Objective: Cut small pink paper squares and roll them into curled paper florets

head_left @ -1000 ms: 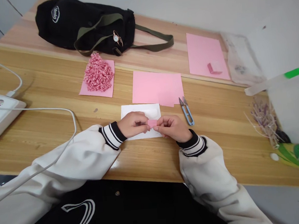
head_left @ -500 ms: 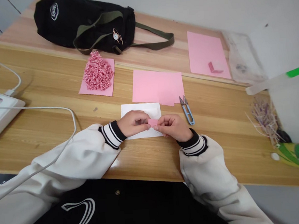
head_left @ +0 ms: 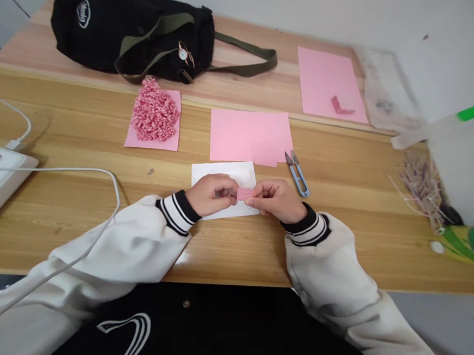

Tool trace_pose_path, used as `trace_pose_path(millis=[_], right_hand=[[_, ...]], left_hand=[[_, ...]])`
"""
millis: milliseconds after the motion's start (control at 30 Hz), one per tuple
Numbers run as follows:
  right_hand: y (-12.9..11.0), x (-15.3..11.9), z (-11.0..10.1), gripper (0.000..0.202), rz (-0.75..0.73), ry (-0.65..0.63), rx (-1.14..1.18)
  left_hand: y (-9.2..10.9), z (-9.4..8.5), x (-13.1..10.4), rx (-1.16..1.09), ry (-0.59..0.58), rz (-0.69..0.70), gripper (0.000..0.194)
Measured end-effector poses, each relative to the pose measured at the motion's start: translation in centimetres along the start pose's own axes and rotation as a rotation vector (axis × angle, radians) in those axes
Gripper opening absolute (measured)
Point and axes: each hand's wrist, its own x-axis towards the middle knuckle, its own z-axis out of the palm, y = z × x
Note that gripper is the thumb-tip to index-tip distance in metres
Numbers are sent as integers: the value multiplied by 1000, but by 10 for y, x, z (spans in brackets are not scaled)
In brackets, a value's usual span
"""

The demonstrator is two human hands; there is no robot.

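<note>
A small rectangular piece of pink paper [head_left: 245,194] is held up between my two hands, above a white sheet [head_left: 202,171]. My right hand [head_left: 279,200] pinches its right end between thumb and fingers. At the left edge are the curled fingertips of my left hand [head_left: 212,194], closed on that side of the paper; the exact contact is hard to make out. Beyond the hands lies a larger pink sheet [head_left: 250,134] with a notched near edge. Blue-handled thread snips [head_left: 297,174] rest on the table to the right of my right hand.
A heap of pink beaded stems [head_left: 155,114] sits on pink paper at back left. Behind are a black bag [head_left: 135,35] with a watch on it and another pink sheet [head_left: 323,77] carrying a folded pink piece. A white cable [head_left: 115,192] crosses my left sleeve.
The small pink paper has shifted slightly right and more of its left end shows. My hands stay almost where they were.
</note>
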Motion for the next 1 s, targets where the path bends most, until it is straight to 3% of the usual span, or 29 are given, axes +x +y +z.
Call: trace_pose_path(millis=[267,700,1000], right_hand=[[0,0,0,25,21,-1,9],[-3,-1,1,24,19,-27,8],[-3,-2,0,25,32,-55,-32]], left_hand=[[-2,1,-1,8,1,5,8],[-1,2,-1,-230,34,-25,17],[1,1,1,-206,5,16,14]])
